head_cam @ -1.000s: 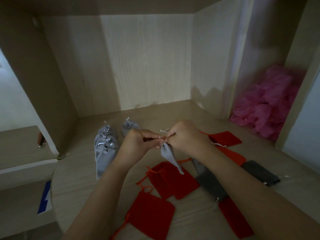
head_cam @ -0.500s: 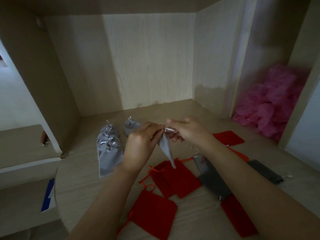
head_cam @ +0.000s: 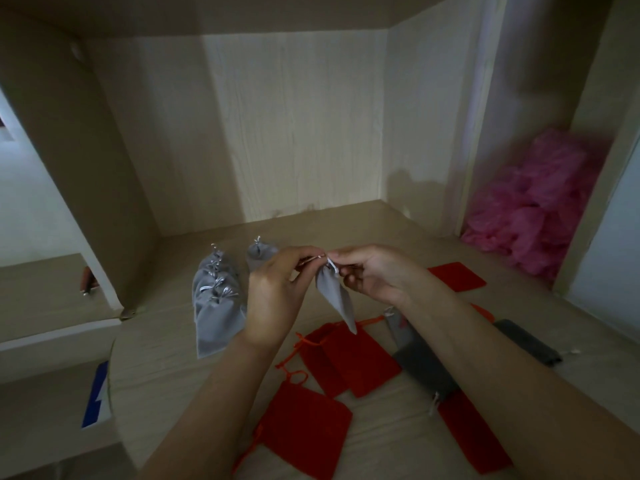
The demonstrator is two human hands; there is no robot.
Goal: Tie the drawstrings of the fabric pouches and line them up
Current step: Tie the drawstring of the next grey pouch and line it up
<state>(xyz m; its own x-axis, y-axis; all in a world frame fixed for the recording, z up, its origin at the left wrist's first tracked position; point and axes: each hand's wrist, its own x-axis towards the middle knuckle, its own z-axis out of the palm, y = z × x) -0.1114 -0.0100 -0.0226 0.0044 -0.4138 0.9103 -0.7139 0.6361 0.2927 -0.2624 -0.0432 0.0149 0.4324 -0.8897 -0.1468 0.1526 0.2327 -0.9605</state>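
Both hands (head_cam: 277, 289) pinch the gathered grey pouch's (head_cam: 337, 297) drawstring (head_cam: 330, 264).

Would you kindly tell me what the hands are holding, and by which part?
The left hand and right hand pinch the drawstring at the gathered neck of one light grey pouch; its body hangs free.

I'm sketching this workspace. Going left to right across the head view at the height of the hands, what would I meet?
row of tied grey pouches → left hand → held grey pouch → right hand → flat red pouch → pink heap
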